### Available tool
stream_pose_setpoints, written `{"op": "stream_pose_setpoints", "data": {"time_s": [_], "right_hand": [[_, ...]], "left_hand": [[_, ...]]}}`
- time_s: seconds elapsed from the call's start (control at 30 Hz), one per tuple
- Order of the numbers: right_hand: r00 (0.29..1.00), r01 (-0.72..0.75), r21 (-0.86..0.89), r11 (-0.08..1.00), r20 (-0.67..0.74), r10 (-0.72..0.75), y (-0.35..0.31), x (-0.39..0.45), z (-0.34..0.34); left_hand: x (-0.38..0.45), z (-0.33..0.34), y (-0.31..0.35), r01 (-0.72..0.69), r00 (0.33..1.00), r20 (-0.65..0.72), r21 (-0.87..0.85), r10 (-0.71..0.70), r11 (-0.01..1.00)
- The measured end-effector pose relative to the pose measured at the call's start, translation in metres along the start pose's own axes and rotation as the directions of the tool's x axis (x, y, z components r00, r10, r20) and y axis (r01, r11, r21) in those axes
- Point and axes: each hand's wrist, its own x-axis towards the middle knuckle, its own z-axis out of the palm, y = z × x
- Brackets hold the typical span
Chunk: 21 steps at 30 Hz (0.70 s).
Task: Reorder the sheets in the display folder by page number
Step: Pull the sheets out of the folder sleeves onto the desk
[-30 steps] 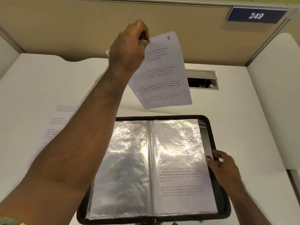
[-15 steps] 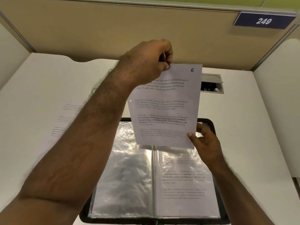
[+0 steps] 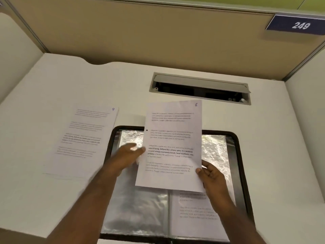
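While both hands are pinching sheet 6 [image 3: 173, 147] over the display folder [image 3: 243, 173], I'm keeping its long axis upright: left hand [image 3: 125, 158] mid-edge, right hand [image 3: 210, 175] at the lower corner, nearer the folder's right pocket.

White desk [image 3: 263, 155], beige partition [image 3: 140, 32]

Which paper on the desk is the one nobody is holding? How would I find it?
Start at the white desk, then find the open black folder in the middle. Just left of it, one sheet lies flat on the desk. It has a 9 written in its top right corner; the held sheet says 6.
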Motion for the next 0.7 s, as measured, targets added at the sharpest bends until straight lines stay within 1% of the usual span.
{"op": "stream_pose_setpoints", "data": {"time_s": [0.07,0.1,0.17,0.27,0.37,0.43,0.53,0.6,0.63,0.7], "right_hand": [[1.000,-0.015,0.009,1.000,0.022,0.015,0.001,-0.004,0.007],[0.999,-0.018,0.006,1.000,0.036,0.018,0.000,-0.006,0.010],[0.998,-0.026,0.006,1.000,0.058,0.025,-0.001,-0.009,0.017],[0.993,-0.018,0.004,1.000,0.117,0.017,-0.004,-0.014,0.024],[0.985,-0.002,-0.034,0.999,0.173,0.008,-0.011,-0.017,0.028],[0.985,-0.007,-0.064,0.998,0.171,0.018,-0.010,-0.017,0.025],[0.990,-0.010,-0.111,0.994,0.138,0.025,-0.006,-0.016,0.016],[0.994,-0.006,-0.150,0.989,0.111,0.023,-0.002,-0.015,0.008],[0.996,0.009,-0.189,0.982,0.088,0.008,0.000,-0.016,0.005],[0.996,0.089,-0.356,0.930,0.019,-0.088,0.010,-0.017,-0.005]], "left_hand": [[-0.003,0.003,-0.023,0.078,0.993,0.096,-0.106,-0.068,0.991],[-0.004,0.003,-0.032,0.096,0.991,0.103,-0.151,-0.081,0.984],[-0.004,-0.002,-0.043,0.096,0.994,0.068,-0.219,-0.083,0.971],[-0.007,-0.014,-0.051,0.043,0.999,0.005,-0.265,-0.043,0.963],[-0.004,-0.042,-0.061,-0.027,0.995,-0.104,-0.286,-0.003,0.958],[0.005,-0.072,-0.073,-0.064,0.978,-0.208,-0.303,0.000,0.951],[0.017,-0.120,-0.090,-0.096,0.935,-0.354,-0.326,-0.027,0.940],[0.022,-0.151,-0.103,-0.112,0.891,-0.452,-0.315,-0.045,0.942],[0.024,-0.165,-0.110,-0.114,0.869,-0.493,-0.301,-0.052,0.947],[0.030,-0.189,-0.124,-0.097,0.832,-0.550,-0.275,-0.073,0.957]]}}
